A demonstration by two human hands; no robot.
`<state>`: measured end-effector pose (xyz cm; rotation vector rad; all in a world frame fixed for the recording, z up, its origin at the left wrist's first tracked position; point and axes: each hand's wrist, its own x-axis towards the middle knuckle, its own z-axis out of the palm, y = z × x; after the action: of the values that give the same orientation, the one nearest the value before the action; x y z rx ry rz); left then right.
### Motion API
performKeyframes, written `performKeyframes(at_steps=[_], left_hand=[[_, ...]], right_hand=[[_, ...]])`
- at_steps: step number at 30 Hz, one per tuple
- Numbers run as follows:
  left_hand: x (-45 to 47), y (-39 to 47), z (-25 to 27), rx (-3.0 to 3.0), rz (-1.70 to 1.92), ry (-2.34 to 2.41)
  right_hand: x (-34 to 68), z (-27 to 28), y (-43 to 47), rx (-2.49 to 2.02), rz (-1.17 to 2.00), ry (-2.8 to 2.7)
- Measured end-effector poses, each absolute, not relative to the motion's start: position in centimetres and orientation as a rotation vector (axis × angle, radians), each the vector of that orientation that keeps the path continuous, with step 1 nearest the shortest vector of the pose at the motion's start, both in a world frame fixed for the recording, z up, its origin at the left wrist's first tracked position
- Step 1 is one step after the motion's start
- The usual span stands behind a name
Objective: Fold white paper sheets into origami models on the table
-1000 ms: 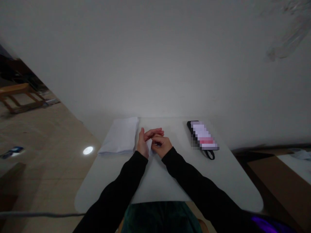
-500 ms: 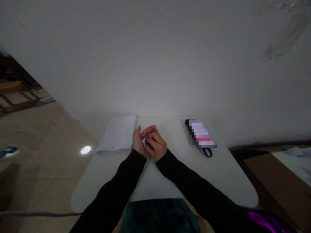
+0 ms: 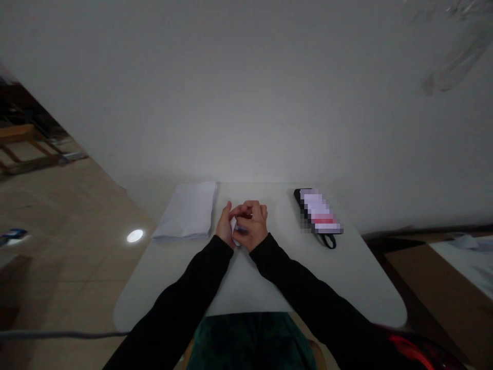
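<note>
Small white paper piece (image 3: 233, 224), largely hidden, is located between the two hands over the white table (image 3: 265, 293). Left hand (image 3: 224, 227) is cupped beside it; right hand (image 3: 254, 228) has its fingers curled inward at it. Whether either grips firmly cannot be told. Paper stack (image 3: 188, 209) lies left; smartphone (image 3: 320, 211) lies right.

Obs.: no legible txt, nos., brands or signs. Phone (image 3: 319, 209) on R side of worktop (image 3: 346, 272): scrn pixelated (pale w/ reddish band low down), any wording unreadable.
</note>
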<state>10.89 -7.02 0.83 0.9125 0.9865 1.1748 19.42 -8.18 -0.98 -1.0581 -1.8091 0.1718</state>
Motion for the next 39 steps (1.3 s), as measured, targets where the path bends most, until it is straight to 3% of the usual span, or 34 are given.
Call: performKeyframes(at_steps=[3, 7, 12, 15, 20, 29, 39], left_hand=[[11.2, -6.9, 0.8, 0.894, 1.291, 0.941], [11.5, -8.0, 0.8, 1.449, 1.489, 0.97], [11.9, -9.0, -0.4, 1.87, 1.422, 1.056], [11.4, -8.3, -1.0, 1.934, 1.388, 1.218], [9.6, -7.0, -0.5, 1.877, 1.41, 1.432], [9.9, -6.2, -1.4, 1.445, 1.254, 1.194], [10.2, -6.2, -1.8, 1.368, 1.231, 1.151]], right_hand=[[19.8, -0.7, -7.9, -1.1, 0.029, -1.804], [21.5, -0.2, -6.8, -1.129, -0.031, -1.512], [22.9, -0.6, -5.5, -1.189, 0.079, -1.338], [22.5, -1.0, -5.3, -1.09, 0.299, -1.444], [21.6, -1.0, -5.7, -0.951, 0.486, -1.535], [23.0, -1.0, -4.6, -1.134, 0.73, -1.373], [23.3, -1.2, -4.2, -1.16, 0.751, -1.484]])
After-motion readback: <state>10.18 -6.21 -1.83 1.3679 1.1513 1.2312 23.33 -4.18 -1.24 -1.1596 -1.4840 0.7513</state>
